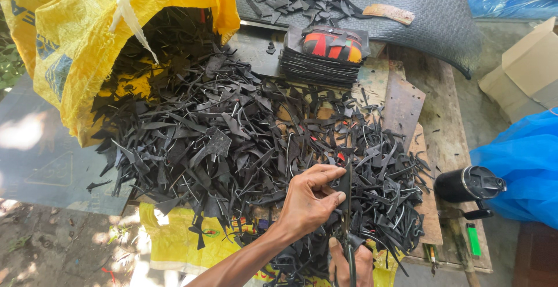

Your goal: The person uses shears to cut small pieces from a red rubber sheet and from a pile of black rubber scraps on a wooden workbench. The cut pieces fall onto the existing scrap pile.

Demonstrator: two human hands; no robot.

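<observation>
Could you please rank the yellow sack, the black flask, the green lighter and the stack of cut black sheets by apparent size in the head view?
1. yellow sack
2. stack of cut black sheets
3. black flask, though it lies nearer the camera, so this is unsure
4. green lighter

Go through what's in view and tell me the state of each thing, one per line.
Yellow sack: on its side, mouth open, scraps spilling out.
Black scraps: loose heap.
Cut pieces: neatly stacked.
Black strip: pinched in left hand.
Right hand: gripping scissors.
Black flask: lying down, capped.
Cardboard box: open.
</observation>
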